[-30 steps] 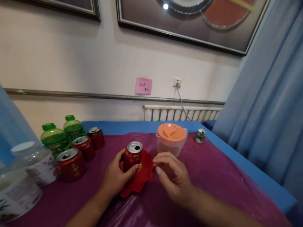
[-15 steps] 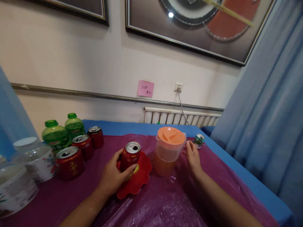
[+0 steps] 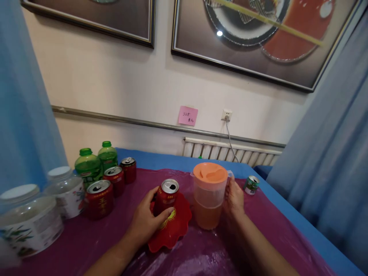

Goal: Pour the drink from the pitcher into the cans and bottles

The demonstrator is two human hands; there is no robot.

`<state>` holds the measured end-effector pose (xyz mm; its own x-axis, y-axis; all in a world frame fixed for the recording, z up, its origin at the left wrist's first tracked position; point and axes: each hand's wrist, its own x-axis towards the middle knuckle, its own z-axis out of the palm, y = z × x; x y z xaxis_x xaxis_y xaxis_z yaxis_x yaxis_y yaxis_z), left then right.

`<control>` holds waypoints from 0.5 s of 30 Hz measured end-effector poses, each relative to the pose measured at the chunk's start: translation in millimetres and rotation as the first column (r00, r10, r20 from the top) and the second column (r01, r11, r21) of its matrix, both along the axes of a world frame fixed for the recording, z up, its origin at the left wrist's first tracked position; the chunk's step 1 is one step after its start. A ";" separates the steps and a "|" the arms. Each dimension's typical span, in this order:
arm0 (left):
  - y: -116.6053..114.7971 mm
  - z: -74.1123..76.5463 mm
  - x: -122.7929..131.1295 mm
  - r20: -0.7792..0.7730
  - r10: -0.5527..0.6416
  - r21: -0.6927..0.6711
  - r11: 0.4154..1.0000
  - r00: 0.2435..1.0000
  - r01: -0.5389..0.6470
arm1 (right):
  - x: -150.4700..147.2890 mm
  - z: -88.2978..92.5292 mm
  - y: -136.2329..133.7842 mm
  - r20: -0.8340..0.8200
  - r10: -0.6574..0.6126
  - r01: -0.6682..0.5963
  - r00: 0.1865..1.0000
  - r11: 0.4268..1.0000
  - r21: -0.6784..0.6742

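Note:
A red drink can [image 3: 166, 198], opened at the top, stands on a red scalloped plate [image 3: 175, 230] with a yellow pattern. My left hand [image 3: 148, 214] is wrapped round the can's left side, thumb across its front. To the right is a clear plastic pitcher [image 3: 208, 207] with an orange lid [image 3: 209, 173] and amber liquid in its lower part. My right hand [image 3: 235, 197] has its fingers closed round the pitcher's handle on the right. The pitcher appears upright and close to the plate.
On the left stand several red cans [image 3: 99, 200], two green bottles [image 3: 107, 155] and two clear jars with white lids [image 3: 28, 220]. A small green can [image 3: 252, 185] is at the right. Purple plastic sheeting [image 3: 201, 264] covers the blue table [image 3: 290, 205], before a radiator [image 3: 218, 150].
My right hand has moved in from beside the pitcher and taken hold of its handle. The left hand stays on the red can. The whole view has shifted slightly.

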<state>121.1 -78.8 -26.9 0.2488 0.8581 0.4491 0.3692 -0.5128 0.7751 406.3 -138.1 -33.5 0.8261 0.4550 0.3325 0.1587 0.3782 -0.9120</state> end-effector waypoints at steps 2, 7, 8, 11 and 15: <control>0.5 0.1 -1.6 0.004 -0.002 -0.007 1.000 1.000 0.002 | -3.1 10.1 3.1 -0.045 0.017 -0.016 0.999 1.000 0.020; -0.7 4.3 -7.3 0.006 0.009 -0.008 1.000 1.000 -0.009 | -6.6 48.1 16.9 -0.092 0.056 -0.048 0.994 0.995 0.088; -1.2 4.8 -8.0 0.007 0.003 -0.015 1.000 1.000 -0.003 | -8.3 54.5 19.2 -0.096 0.065 -0.055 0.993 0.993 0.104; -2.6 5.0 -9.2 0.009 -0.008 -0.044 0.999 1.000 0.008 | -16.1 63.6 20.8 -0.099 0.064 -0.049 0.993 0.988 0.145; -4.6 3.5 -9.0 -0.005 -0.009 -0.068 0.998 1.000 0.009 | -21.2 58.6 14.5 -0.093 0.075 -0.065 0.993 0.992 0.106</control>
<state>112.1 -83.4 -23.4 0.2591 0.8843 0.3884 0.3692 -0.4623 0.8062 385.1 -123.6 25.1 0.8242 0.4802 0.3002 0.0413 0.4777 -0.8776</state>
